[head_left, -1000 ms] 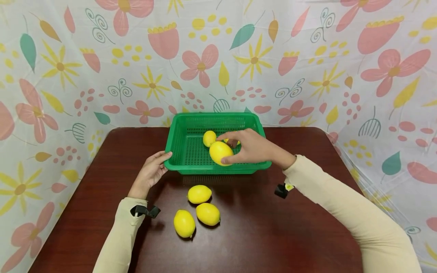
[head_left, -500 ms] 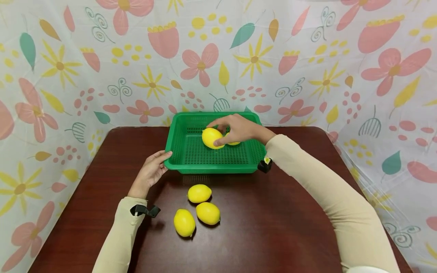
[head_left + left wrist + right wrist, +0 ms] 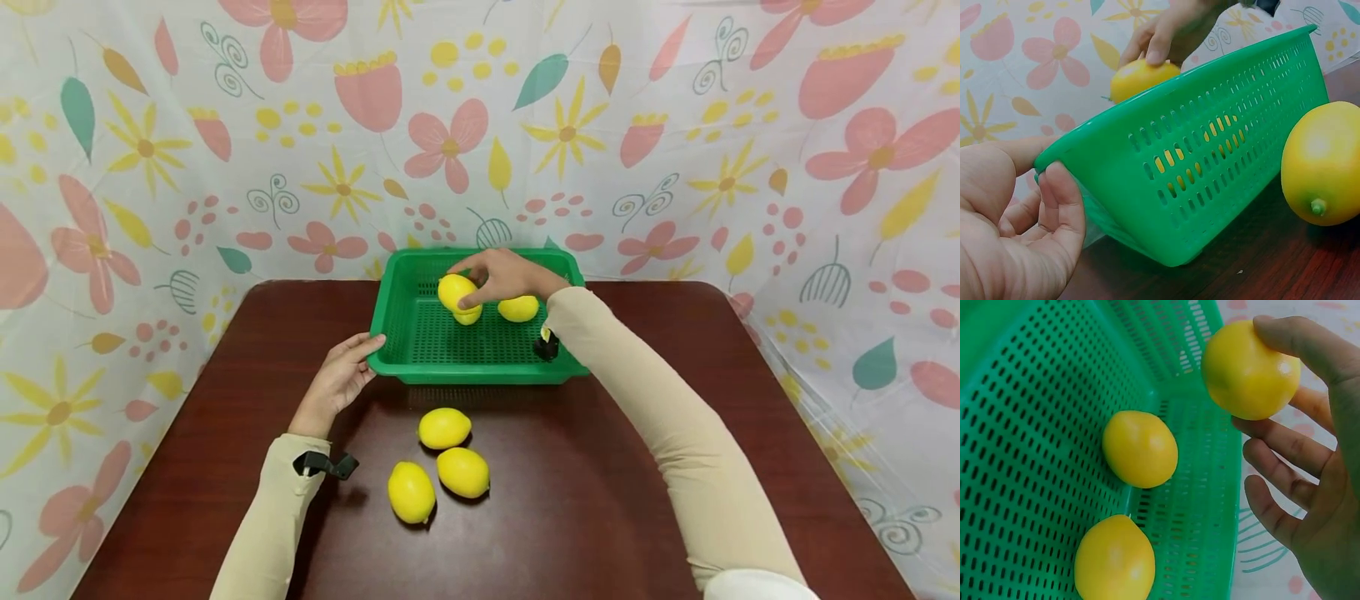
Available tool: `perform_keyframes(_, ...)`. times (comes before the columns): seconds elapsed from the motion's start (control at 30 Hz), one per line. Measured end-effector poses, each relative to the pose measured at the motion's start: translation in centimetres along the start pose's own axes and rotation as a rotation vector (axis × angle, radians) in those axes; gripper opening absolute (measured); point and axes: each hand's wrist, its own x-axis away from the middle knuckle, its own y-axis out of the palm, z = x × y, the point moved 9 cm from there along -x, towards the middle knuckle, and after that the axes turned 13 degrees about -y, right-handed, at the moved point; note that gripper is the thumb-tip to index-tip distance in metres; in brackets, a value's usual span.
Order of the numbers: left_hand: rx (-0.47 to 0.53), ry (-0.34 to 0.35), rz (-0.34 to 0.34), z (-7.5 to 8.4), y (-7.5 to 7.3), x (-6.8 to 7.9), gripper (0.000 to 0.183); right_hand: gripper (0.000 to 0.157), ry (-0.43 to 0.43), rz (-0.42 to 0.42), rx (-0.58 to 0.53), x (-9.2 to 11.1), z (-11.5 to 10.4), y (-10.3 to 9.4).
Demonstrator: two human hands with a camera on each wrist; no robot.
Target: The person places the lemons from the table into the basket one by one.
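Over the basket's (image 3: pixel 390 333) far side, around 12 o'clock, my right hand (image 3: pixel 506 275) has carried the lemon (image 3: pixel 455 292) back from the near rim and grasps it just above two lemons already lying inside. My left hand (image 3: pixel 341 379) pinches the basket's 9 o'clock corner. Three lemons (image 3: pixel 442 427) wait on the counter (image 3: pixel 600 500).

Perforated green plastic basket (image 3: pixel 405 321), smooth waxy yellow lemons (image 3: pixel 444 427), glossy dark wood table (image 3: pixel 570 500), printed floral cloth backdrop (image 3: pixel 225 150).
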Motion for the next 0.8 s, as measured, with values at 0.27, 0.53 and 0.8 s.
perform_keyframes(0.27, 0.009, 0.006, 0.0, 0.0, 0.0, -0.1, 0.019, 0.066, 0.086, -0.009, -0.009, -2.4, 2.1, 1.2)
perform_keyframes(0.53, -0.008, 0.011, -0.003, -0.2, 0.2, -0.2, 0.021, 0.067, 0.163, 0.008, -0.009, -4.2, 3.1, 2.9)
perform_keyframes(0.8, -0.02, 0.013, 0.02, -0.1, 0.0, -0.2, 0.022, 0.067, 0.163, -0.011, 0.058, -6.0, 3.5, 4.0)
